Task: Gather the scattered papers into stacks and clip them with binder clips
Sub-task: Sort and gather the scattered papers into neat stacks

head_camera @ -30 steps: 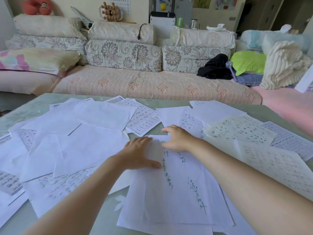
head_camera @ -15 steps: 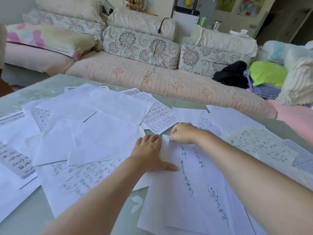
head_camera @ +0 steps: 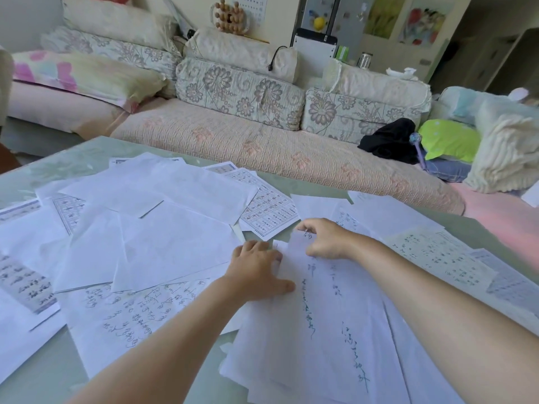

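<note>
Beyond both hands, past the far edge of the pale green counter [head_camera: 58,158], a long sofa [head_camera: 262,153] runs across the room with flowered cushions [head_camera: 239,88] along its back. Far to the right of the right hand, a black cloth [head_camera: 390,141] and a lime-green pillow [head_camera: 449,139] lie on the seat.

Papers cover most of the counter. Left of the left hand [head_camera: 256,272], big blank sheets [head_camera: 163,243] overlap at odd angles. Nearer the person, a page of slanting handwriting [head_camera: 131,310] runs under the left forearm. Just beyond the fingertips of both hands lies a printed grid sheet [head_camera: 268,208], turned askew. A loose stack [head_camera: 291,360] lies under both hands, its edges fanned rather than squared. The top sheet [head_camera: 326,316] on it carries a few lines of dark ink. Right of the right hand [head_camera: 323,240], more written pages [head_camera: 437,252] spread toward the counter's edge.

The left hand lies flat on the far left corner of the stack, fingers straight and together, thumb splayed toward the person, pressing the paper down. The right hand is just beside it, slightly farther away. Its fingers are curled and pinch the far edge of the top sheet, which is lifted a little off the pile. Both forearms reach out over the papers.
</note>
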Tool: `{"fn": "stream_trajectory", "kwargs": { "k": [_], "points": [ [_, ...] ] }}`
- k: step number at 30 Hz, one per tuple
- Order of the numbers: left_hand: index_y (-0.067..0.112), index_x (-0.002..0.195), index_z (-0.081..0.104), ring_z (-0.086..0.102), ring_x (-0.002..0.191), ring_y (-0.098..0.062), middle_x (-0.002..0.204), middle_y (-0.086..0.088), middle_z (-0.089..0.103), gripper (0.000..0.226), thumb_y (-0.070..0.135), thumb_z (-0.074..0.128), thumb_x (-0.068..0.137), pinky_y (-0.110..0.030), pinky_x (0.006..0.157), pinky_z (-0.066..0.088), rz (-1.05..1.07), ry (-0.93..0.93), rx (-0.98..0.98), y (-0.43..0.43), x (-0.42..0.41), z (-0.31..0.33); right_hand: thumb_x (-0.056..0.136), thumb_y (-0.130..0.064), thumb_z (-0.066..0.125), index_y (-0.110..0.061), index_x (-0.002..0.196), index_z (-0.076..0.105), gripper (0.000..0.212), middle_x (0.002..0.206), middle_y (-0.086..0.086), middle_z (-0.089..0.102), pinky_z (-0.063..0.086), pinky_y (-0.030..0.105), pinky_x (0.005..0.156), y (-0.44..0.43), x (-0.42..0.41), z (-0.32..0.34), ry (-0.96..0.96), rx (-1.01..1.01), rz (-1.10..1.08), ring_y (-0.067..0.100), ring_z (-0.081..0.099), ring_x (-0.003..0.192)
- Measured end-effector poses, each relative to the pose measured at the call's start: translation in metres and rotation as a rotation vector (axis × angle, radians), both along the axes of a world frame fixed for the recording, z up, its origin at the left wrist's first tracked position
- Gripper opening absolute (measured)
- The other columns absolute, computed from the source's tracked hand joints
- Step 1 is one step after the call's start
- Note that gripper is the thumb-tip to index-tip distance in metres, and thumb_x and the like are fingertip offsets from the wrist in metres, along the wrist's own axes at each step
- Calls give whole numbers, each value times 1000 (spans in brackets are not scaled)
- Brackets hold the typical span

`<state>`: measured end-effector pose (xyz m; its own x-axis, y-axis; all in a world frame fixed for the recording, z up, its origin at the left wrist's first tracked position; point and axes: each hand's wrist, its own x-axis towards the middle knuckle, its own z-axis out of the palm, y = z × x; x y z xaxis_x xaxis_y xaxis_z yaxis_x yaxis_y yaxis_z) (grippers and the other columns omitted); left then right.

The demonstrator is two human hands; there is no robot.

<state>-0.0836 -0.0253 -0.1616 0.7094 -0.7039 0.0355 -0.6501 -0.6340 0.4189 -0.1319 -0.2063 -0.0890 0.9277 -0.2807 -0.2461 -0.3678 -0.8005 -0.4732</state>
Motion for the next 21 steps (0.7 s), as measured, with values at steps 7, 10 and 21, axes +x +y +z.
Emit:
{"fn": "stream_trajectory", "kwargs": {
  "k": [7, 10, 21],
  "points": [
    [25, 91, 61, 69, 84, -27, 89, -5, 72, 6, 21, 59, 87, -41, 78, 58, 191, 541, -441, 2, 2, 20, 81, -8, 63, -29, 141, 44, 67, 130, -2, 47, 40, 28, 96, -9, -33, -1, -421, -121, -123, 17, 44, 124],
    [20, 103, 59, 63, 86, -27, 94, -7, 69, 19, 13, 49, 89, -35, 75, 53, 305, 381, -391, 15, 4, 23, 85, -16, 58, -25, 146, 37, 65, 145, 5, 33, 38, 32, 100, -18, -57, -11, -305, -107, -385, 24, 32, 136],
    [19, 153, 14, 27, 135, -30, 150, -8, 28, 90, 34, 69, 84, -42, 104, 36, 130, -12, -20, 33, -21, 21, 89, -46, 60, -28, 151, 32, 70, 159, -1, 20, 17, 33, 117, 9, -135, -30, -35, -326, -101, 18, 14, 148]
  ]
}}
